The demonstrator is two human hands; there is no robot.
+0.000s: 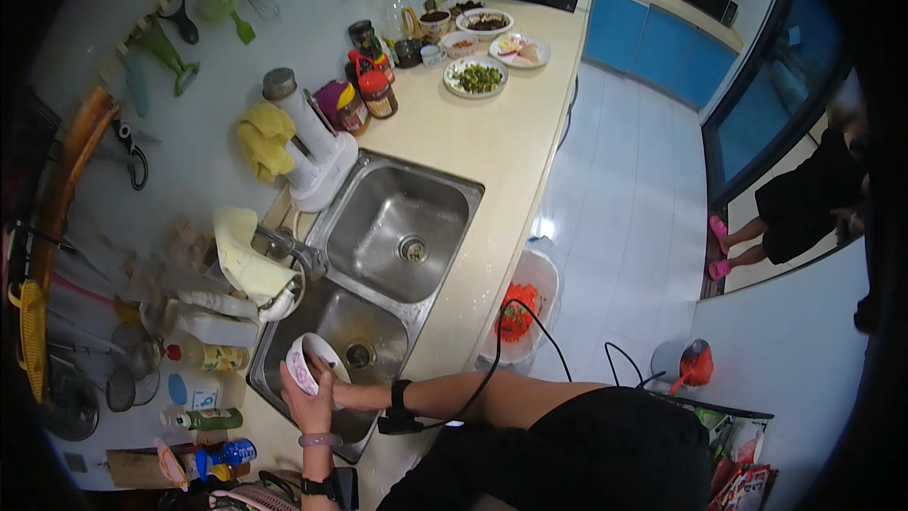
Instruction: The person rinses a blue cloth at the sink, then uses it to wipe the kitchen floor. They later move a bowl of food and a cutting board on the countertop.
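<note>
My left hand (306,397) grips a white bowl with a pink floral pattern (303,367) from its outer side, the bowl tilted with its opening toward the right. My right hand (342,389) reaches to the bowl's mouth, fingers partly inside it; my left hand hides some of them, so their grip is unclear. Both hands are over the nearer basin (386,330) of a steel double sink, beside its drain strainer (360,355). Above the bowl, the faucet (301,252) stands by a pale yellow cloth (252,255).
Bottles (213,419) line the wall side. The second basin (379,216) adjoins this one. Farther along stand sauce jars (377,94) and plates of food (475,77). A lined trash bin (525,312) is by the counter. A black cable (496,348) hangs near my right arm. A person (801,191) stands in the doorway.
</note>
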